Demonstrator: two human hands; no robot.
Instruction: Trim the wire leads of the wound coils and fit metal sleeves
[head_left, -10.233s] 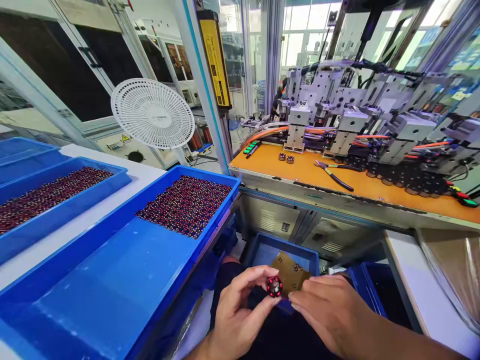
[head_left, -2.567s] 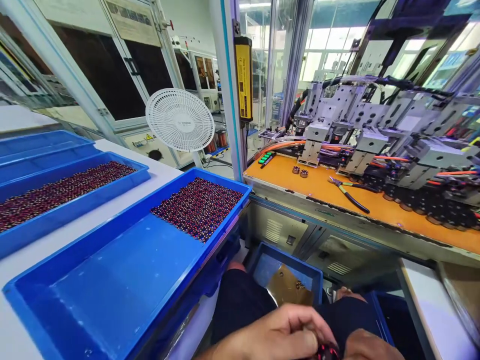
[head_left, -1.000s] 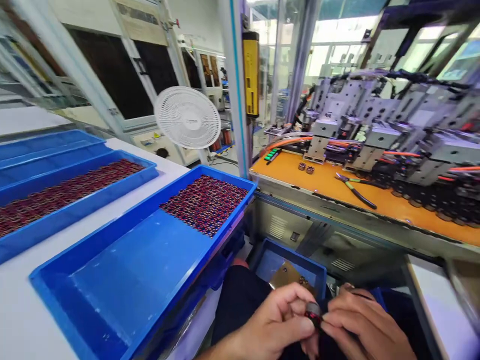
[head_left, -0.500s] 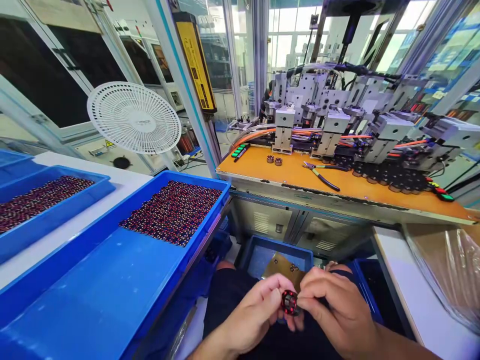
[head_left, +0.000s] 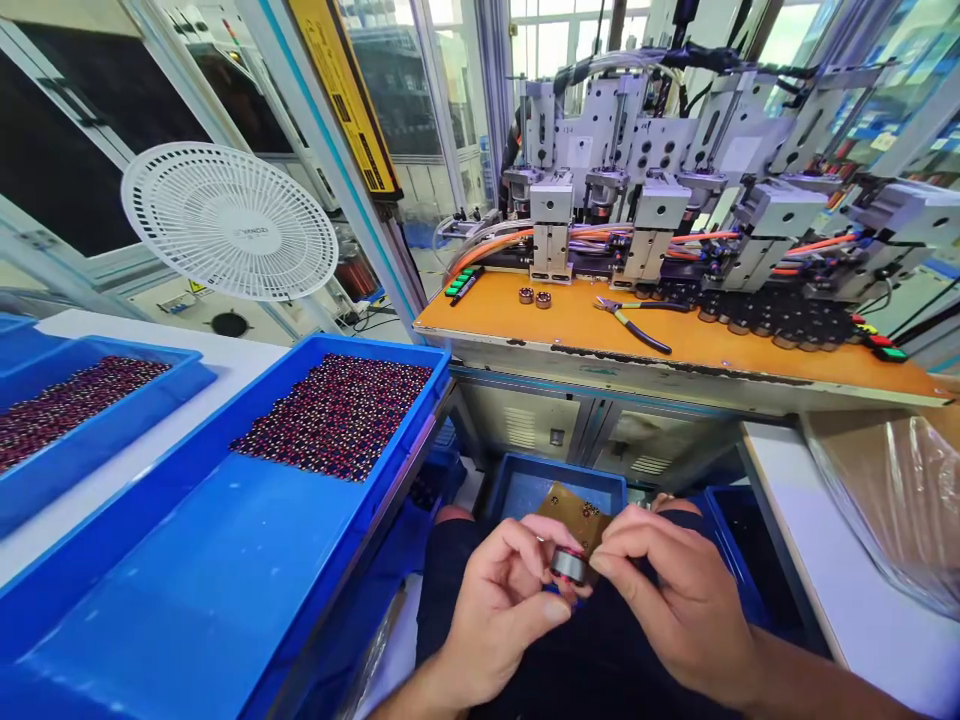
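Between my legs, my left hand [head_left: 510, 600] grips a small round motor part [head_left: 568, 566] with a silvery metal side and red bits round its rim. The part is tilted so its side faces me. My right hand [head_left: 671, 590] is closed in a pinch right beside the part's right edge; whatever lies between its fingertips is too small to make out. Just beyond both hands, a brown sheet [head_left: 564, 505] with several small round parts on it lies in a blue bin [head_left: 517, 490].
On the left stands a long blue tray [head_left: 187, 570], part filled with rows of red-dotted parts [head_left: 337, 415]. Ahead, an orange bench [head_left: 480, 315] carries pliers [head_left: 637, 325], two round parts [head_left: 535, 297], dark round parts [head_left: 780, 315] and a machine [head_left: 652, 215]. A white fan [head_left: 232, 222] is at left.
The round part has turned from showing its red-dotted face to showing its metal side. My left thumb has shifted lower, and the view has moved slightly.
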